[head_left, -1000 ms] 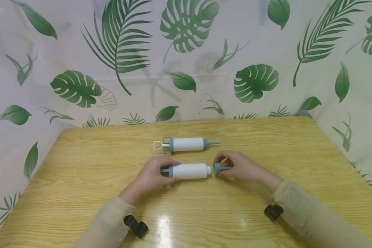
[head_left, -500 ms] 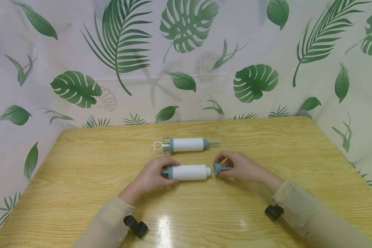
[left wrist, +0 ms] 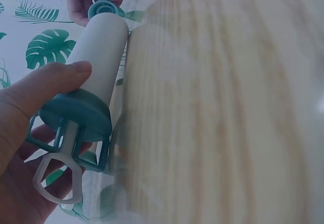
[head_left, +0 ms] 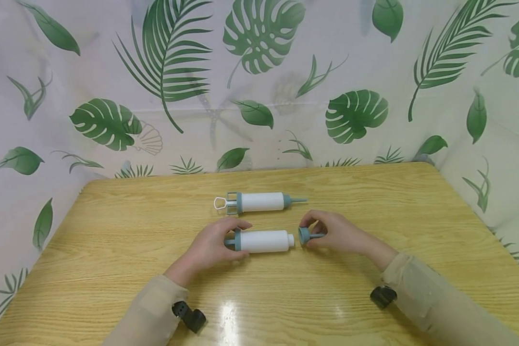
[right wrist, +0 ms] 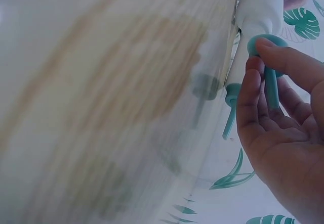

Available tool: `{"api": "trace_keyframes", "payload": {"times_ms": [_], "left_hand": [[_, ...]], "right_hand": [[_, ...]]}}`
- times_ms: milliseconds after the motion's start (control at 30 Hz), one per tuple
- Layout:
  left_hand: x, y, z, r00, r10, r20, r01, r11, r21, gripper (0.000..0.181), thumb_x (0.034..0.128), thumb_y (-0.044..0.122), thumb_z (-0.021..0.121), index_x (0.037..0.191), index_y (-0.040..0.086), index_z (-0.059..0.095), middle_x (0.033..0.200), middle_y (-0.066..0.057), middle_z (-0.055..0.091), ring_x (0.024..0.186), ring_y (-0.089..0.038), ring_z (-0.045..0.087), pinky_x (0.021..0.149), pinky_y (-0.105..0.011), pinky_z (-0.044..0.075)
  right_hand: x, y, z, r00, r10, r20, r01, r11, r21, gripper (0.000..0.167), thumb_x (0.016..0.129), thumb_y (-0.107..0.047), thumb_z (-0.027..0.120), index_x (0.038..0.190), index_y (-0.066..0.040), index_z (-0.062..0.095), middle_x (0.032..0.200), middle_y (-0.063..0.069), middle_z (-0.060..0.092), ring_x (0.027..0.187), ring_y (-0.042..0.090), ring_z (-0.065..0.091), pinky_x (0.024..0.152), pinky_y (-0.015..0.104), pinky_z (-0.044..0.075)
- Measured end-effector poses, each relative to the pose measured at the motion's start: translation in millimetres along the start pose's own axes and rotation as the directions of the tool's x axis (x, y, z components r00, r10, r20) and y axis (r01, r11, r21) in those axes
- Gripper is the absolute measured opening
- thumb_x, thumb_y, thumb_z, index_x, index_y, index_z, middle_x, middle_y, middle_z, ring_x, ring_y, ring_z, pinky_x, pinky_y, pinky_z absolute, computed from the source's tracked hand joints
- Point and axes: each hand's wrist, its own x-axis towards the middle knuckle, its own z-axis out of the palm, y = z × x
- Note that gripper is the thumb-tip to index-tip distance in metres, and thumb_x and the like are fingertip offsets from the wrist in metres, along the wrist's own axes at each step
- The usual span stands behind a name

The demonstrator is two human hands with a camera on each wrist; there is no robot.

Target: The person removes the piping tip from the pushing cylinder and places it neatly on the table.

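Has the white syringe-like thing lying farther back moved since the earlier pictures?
No. In the head view, the farther syringe-like tool keeps its place against the table's far edge, with no visible shift.

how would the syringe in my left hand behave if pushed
The syringe may rock rather than roll: its barrel looks round, but teal loops jut out at one end. It is probably stiff, since the barrel looks straight-sided.

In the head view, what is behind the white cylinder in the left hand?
A white syringe with a teal nozzle lies there on the yellow wooden table. Whatever is beneath the held cylinder is hidden.
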Motion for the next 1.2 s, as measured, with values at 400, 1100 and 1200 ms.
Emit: {"api": "trace_keyframes", "payload": {"times_ms": [400,1100,1200], "left_hand": [[-0.2,1.6,-2.2,1.000,0.017,-0.002,-0.017,1.000,0.003,0.052,0.0703,0.021,0.086,0.117,0.013,0.065,0.111,0.001,0.063,0.102,-0.015,0.057,0.091,-0.037,0.046],[-0.9,11.9,-5.8,1.000,0.028,-0.008,-0.028,1.000,0.007,0.054,0.0723,0.028,0.085,0.120,0.017,0.064,0.122,0.001,0.060,0.113,-0.019,0.054,0.094,-0.039,0.045],[0.7,16.1,-4.1,0.998,0.056,-0.026,-0.056,0.998,0.002,0.053,0.0732,0.029,0.084,0.121,0.015,0.064,0.122,0.000,0.060,0.113,-0.022,0.055,0.092,-0.041,0.046]], "right_hand": [[-0.1,-0.2,0.4,1.000,0.017,-0.004,-0.017,1.000,-0.011,0.035,0.081,-0.012,0.077,0.112,-0.012,0.060,0.106,-0.001,0.062,0.090,0.013,0.061,0.080,0.032,0.051],[-2.5,-1.9,-0.6,0.999,0.042,-0.014,-0.042,0.999,0.015,0.034,0.080,-0.013,0.078,0.110,-0.012,0.061,0.102,-0.002,0.063,0.089,0.014,0.061,0.079,0.034,0.051],[-3.6,-1.8,-1.4,0.999,0.036,-0.018,-0.036,0.999,0.019,0.034,0.080,-0.014,0.078,0.110,-0.012,0.061,0.103,-0.002,0.063,0.088,0.014,0.061,0.079,0.033,0.051]]}}
